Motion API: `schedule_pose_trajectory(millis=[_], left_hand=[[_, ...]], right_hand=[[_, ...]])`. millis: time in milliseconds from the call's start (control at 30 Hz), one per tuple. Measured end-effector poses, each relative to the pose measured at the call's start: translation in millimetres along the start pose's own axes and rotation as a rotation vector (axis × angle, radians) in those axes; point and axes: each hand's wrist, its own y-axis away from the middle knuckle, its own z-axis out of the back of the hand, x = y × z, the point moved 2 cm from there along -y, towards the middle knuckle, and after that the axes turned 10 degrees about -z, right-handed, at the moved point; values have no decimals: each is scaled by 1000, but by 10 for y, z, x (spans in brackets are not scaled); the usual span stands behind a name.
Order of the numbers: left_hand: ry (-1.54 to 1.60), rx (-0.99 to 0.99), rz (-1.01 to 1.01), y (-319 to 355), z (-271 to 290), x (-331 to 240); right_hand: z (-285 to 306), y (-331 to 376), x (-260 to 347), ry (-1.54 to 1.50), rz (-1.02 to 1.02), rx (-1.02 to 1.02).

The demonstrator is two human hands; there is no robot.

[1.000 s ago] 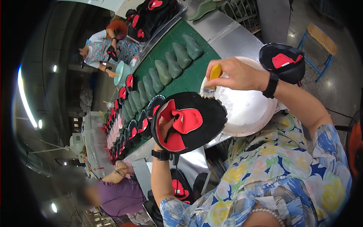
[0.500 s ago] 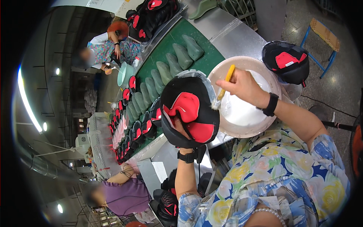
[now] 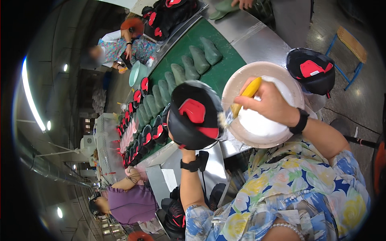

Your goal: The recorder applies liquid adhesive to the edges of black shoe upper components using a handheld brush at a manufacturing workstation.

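My left hand (image 3: 181, 147) is mostly hidden behind a black and red shoe upper (image 3: 194, 115), which it holds up over the belt's near edge. My right hand (image 3: 270, 103) grips a brush with a yellow handle (image 3: 245, 95). The brush's bristles touch the right rim of the shoe upper. Under my right hand stands a round beige bowl (image 3: 238, 131) with white glue in it. Both wrists wear black bands.
A green conveyor belt (image 3: 219, 72) carries grey-green shoe lasts (image 3: 192, 59) and a row of black and red uppers (image 3: 141, 122). Another upper (image 3: 313, 72) lies right of the bowl. Other people work along the belt at left and far end. A blue stool (image 3: 349, 48) stands at right.
The shoe upper has turned and swung right toward the bowl. My right hand has come down from the bowl, bringing the brush against the upper's rim.
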Motion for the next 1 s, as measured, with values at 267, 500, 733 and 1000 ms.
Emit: schedule_pose_trajectory(millis=[267, 500, 733, 1000], left_hand=[[575, 653, 882, 315, -44, -158], [474, 580, 657, 364, -436, -433], [996, 329, 1035, 600, -170, -108], [643, 422, 745, 448, -79, -196]], right_hand=[[-64, -171, 197, 322, 445, 95], [-526, -348, 162, 461, 1011, 363], [-195, -463, 38, 666, 531, 366], [-66, -352, 291, 535, 618, 249]])
